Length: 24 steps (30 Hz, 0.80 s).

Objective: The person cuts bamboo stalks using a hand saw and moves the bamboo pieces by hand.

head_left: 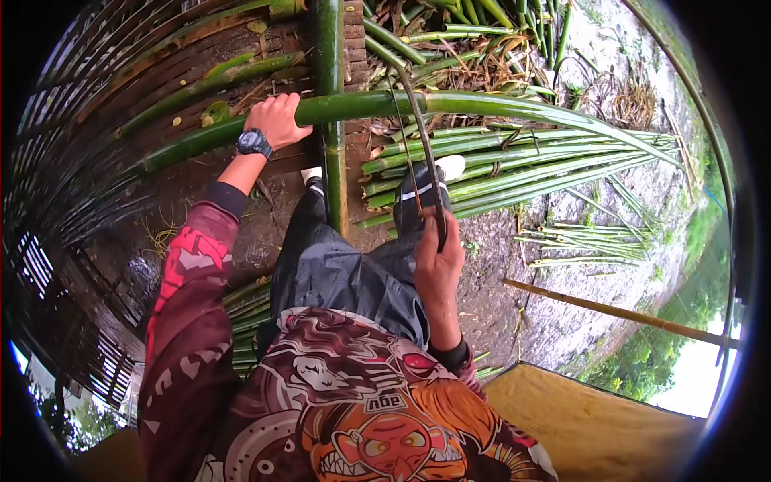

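Green, glossy, jointed bamboo pole [369, 105]; left hand [275, 120] clasping it, right hand [438, 261] gripping bow saw [427, 143].

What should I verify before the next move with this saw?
1. Left hand gripping the green bamboo pole, off the blade's line: ok.
2. Right hand closed round the near end of the bow saw: ok.
3. Green bamboo pole lying across the crossing bamboo: ok.
4. Blade seated in a cut: cannot tell; it lines up across the pole, but no cut is visible.
5. Right shoe well away from the saw: cannot tell; the view hides the depth between them.
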Each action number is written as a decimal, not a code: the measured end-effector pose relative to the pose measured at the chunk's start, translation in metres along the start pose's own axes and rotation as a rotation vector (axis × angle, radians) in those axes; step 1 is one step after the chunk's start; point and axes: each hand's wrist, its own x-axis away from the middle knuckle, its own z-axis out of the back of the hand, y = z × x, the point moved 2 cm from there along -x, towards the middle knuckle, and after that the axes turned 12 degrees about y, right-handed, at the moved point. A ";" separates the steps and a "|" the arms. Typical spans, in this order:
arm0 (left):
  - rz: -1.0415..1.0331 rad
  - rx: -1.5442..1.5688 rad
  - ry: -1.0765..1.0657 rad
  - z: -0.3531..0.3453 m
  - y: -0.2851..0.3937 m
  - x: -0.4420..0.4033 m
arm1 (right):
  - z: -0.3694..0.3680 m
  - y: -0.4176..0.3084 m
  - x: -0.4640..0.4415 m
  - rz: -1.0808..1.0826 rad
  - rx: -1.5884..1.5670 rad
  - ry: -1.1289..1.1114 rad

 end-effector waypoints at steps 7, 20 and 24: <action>0.004 -0.001 -0.032 -0.001 -0.001 0.001 | -0.104 -0.011 -0.116 0.287 -0.069 0.033; -0.014 0.041 -0.094 0.002 -0.002 -0.007 | -0.102 -0.012 -0.117 0.153 -0.009 -0.018; -0.011 0.068 -0.158 0.003 -0.012 -0.019 | -0.014 0.002 -0.020 0.224 0.087 0.023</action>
